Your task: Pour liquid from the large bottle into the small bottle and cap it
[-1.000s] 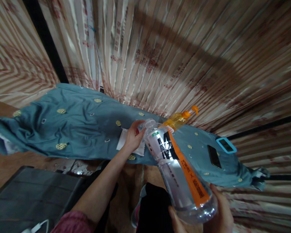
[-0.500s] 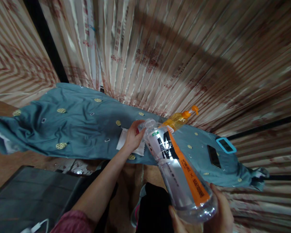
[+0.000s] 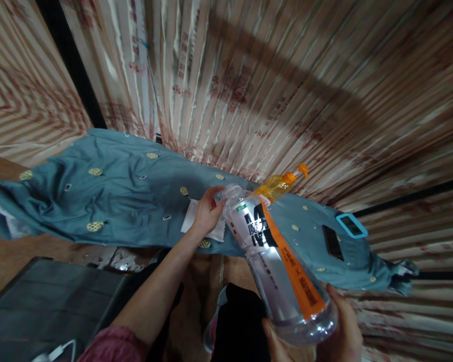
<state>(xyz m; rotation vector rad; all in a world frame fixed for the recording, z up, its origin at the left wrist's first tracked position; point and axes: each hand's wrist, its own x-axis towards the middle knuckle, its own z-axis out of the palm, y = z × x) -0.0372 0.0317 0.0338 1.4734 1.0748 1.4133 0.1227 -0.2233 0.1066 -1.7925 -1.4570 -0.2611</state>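
A large clear plastic drink bottle (image 3: 266, 266) with a silver and orange label lies tilted in front of me, its uncapped-looking mouth pointing away and slightly left. Around its base, near the bottom of the view, wraps my right hand (image 3: 337, 329). My left hand (image 3: 207, 213) is closed beside the bottle's mouth. Between its fingers is something clear with a touch of red, too hidden to name. Below that hand a white packet or folded tissue (image 3: 191, 216) rests on the blue-green cloth (image 3: 124, 201). Just behind the bottle stands a yellow pump bottle (image 3: 275, 187) with an orange top.
The cloth, printed with yellow pineapples, covers a long narrow surface against a pleated curtain (image 3: 226, 85). At its right lie a dark phone (image 3: 332, 243) and a blue-framed device (image 3: 352, 225). A dark box-like surface (image 3: 53, 296) with a white cable (image 3: 62, 348) is at lower left.
Almost nothing differs. The bottle's base and my right hand have shifted very slightly left; my left hand stays at the bottle's mouth.
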